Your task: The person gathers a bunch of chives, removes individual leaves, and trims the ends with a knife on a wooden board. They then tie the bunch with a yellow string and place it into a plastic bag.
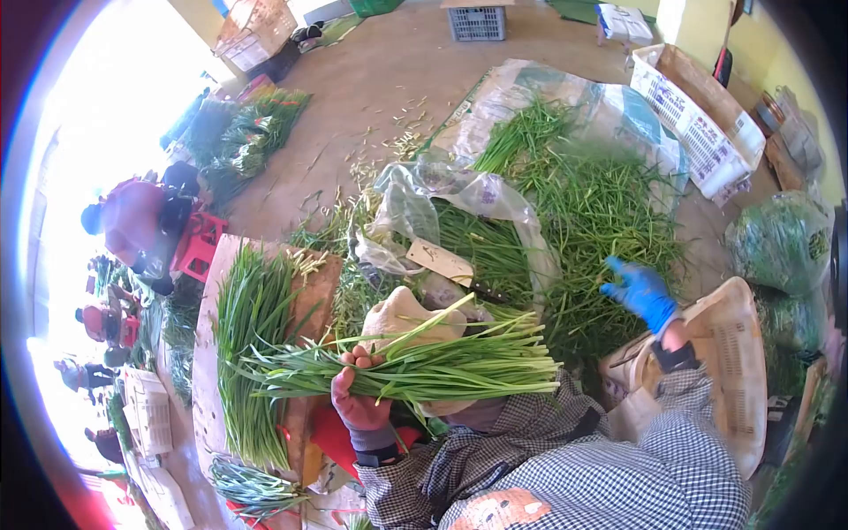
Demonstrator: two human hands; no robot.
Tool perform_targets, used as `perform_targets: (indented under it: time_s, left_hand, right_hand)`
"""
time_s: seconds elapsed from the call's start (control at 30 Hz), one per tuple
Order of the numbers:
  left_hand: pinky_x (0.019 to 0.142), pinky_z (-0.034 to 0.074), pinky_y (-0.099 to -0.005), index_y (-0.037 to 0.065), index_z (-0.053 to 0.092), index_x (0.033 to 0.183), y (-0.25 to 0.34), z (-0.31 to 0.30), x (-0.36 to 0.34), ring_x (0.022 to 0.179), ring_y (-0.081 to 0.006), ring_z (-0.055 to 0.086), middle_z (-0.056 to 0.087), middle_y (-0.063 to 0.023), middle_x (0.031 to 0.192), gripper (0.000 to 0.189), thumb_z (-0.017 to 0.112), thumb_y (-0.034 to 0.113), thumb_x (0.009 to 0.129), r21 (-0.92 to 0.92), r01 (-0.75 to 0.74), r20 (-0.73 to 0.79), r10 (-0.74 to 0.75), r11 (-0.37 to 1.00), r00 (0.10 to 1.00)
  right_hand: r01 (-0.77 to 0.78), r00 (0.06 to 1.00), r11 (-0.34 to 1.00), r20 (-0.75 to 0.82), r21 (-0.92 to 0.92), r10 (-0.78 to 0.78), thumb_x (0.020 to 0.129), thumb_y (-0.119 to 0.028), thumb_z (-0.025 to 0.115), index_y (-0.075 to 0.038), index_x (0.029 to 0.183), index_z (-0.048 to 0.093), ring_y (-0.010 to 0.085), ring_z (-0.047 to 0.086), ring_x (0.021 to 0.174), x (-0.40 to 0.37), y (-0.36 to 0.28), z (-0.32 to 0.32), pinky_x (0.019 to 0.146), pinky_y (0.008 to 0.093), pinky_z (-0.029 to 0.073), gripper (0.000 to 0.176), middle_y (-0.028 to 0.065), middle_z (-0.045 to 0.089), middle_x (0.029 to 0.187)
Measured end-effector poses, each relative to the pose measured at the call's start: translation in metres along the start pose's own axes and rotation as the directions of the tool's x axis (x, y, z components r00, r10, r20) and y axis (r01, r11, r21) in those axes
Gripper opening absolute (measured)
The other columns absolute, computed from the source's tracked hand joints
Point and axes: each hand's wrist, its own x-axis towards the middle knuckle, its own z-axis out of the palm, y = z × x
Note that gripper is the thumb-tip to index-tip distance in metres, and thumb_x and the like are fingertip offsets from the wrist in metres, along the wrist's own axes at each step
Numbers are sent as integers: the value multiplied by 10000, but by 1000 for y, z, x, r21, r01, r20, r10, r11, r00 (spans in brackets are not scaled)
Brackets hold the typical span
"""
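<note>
My bare left hand (360,393) is closed around a bunch of garlic chives (442,362), long green stalks with pale ends toward the right. My right hand (643,293), in a blue glove, is held out with spread fingers over the edge of a loose heap of chives (601,212); nothing shows in it. In front of me a cleaver (440,261) with a dark handle lies over a clear plastic bag (521,212) with more stalks inside. On the board (320,287) at the left, chives (252,353) are laid lengthwise.
A plastic crate (729,371) stands by my right arm, and a white crate (698,115) is farther back. Bagged greens (782,243) are stacked at the right. Several people sit or bend at the far left, one near a red stool (201,243). Trimmings litter the floor (380,97).
</note>
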Motion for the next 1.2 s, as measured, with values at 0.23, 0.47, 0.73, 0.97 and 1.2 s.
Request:
perform_targets:
  time_s: [0.23,0.47,0.73,0.97,1.2]
  left_hand:
    - [937,480,-420,67,636,1039,0,14,-3,962,-216,611,644,-90,1069,207,588,124,845,99,-22,-15,24,995,1000]
    - [799,578,-439,66,551,1211,17,-7,-30,1164,-253,561,513,-139,1302,306,524,145,917,57,-7,-82,11,998,997]
    - [716,605,-407,49,516,1230,14,-17,-30,1156,-255,564,529,-146,1290,323,525,143,921,70,-44,-90,50,997,995]
    - [951,489,-560,131,529,1305,22,-26,-52,1237,-319,518,498,-172,1381,353,485,184,958,110,64,-35,-61,992,998]
    - [948,482,-564,143,516,1241,23,-21,-92,1212,-375,518,505,-183,1359,307,510,291,972,371,166,-93,-141,914,986]
  right_hand:
    - [144,934,571,79,809,-347,906,-388,653,-31,1161,660,171,686,821,18,-127,67,775,307,525,439,77,728,913]
    - [220,943,583,-17,782,-333,884,-164,690,-9,897,715,104,653,707,38,-133,63,676,264,525,157,56,708,787]
    - [-46,982,769,-112,638,152,900,-111,623,-22,861,680,149,621,607,34,-26,-6,561,275,499,112,63,654,702]
    - [-120,976,978,-202,-168,85,851,-430,674,-112,1293,564,339,635,989,-11,46,-38,849,412,509,555,182,650,1116]
    - [8,909,610,249,792,-334,893,-502,620,-63,1266,603,164,640,935,7,-136,60,876,322,499,576,113,691,1063]
